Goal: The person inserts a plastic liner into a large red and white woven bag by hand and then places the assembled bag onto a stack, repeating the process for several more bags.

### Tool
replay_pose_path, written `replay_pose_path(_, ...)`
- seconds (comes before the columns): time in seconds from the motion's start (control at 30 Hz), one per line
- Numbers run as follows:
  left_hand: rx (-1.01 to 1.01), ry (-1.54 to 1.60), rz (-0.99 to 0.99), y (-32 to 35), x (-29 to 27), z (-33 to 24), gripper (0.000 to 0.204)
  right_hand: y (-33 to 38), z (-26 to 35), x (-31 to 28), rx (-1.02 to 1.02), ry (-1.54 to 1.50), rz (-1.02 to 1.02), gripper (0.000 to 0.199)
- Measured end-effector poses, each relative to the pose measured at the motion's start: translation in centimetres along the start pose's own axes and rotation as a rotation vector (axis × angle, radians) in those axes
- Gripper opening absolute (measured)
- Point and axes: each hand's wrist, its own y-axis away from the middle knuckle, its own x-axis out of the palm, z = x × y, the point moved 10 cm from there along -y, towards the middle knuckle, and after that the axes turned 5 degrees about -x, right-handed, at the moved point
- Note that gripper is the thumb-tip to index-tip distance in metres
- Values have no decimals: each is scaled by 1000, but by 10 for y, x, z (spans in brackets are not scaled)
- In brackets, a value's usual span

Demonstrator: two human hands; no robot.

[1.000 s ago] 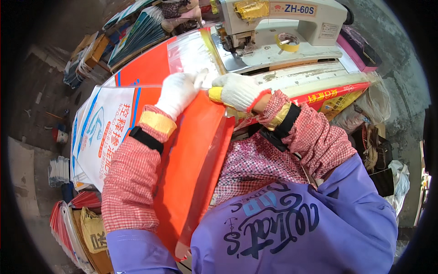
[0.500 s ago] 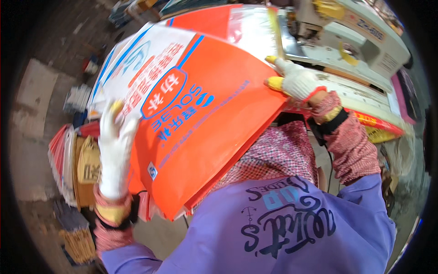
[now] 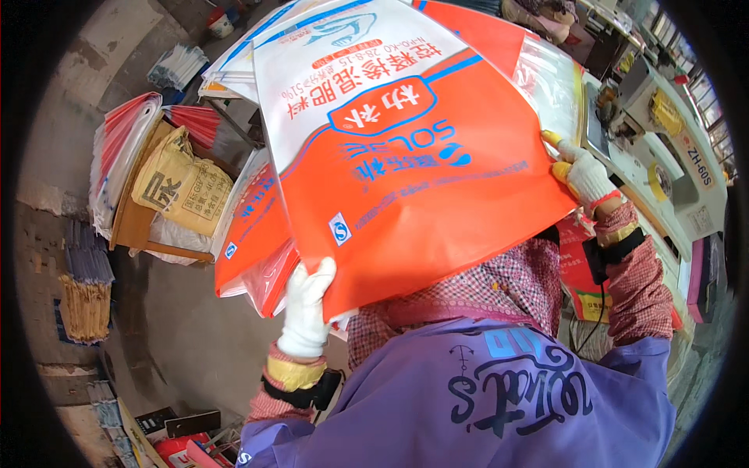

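Tan sack (image 3: 183, 186), yellow tape roll (image 3: 662, 184), red-and-white bucket (image 3: 221, 24)

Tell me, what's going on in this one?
A person in white gloves is handling a large orange-and-white printed bag, spread flat in front of them. The left hand is at its near left corner, and the right hand is on its right edge. Beyond the right hand stands a white sewing machine; the bag is not under it. Folded red-and-white bags stand off to the left.
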Motion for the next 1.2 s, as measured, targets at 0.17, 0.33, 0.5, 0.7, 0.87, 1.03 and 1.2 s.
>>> replay_pose_path(0.17, 572, -235, -155, 55, -4, -149, 31, -60, 81, -51, -485, 485, -151, 30)
replay_pose_path(0.33, 1308, -1611, -725, 143, -31, -247, 33, -112, 310, -76, -479, 232, -76, 37)
replay_pose_path(0.5, 578, -384, -637, 38, -174, -181, 29, -204, 377, 52, -697, 373, -305, 26)
replay_pose_path(0.7, -49, -140, -640, -21, -252, 31, 15, -176, 341, 169, -521, 3, -159, 25)
replay_pose_path(0.87, -589, 279, -672, -7, -202, 198, 20, -166, 223, 288, -576, 595, -662, 30)
replay_pose_path(1.03, -707, -352, -244, 0, -159, 199, 36, -161, 212, 293, -703, 520, -469, 28)
replay_pose_path(1.2, -499, -778, -376, -24, -166, 153, 48, -144, 210, 285, -835, 405, -276, 27)
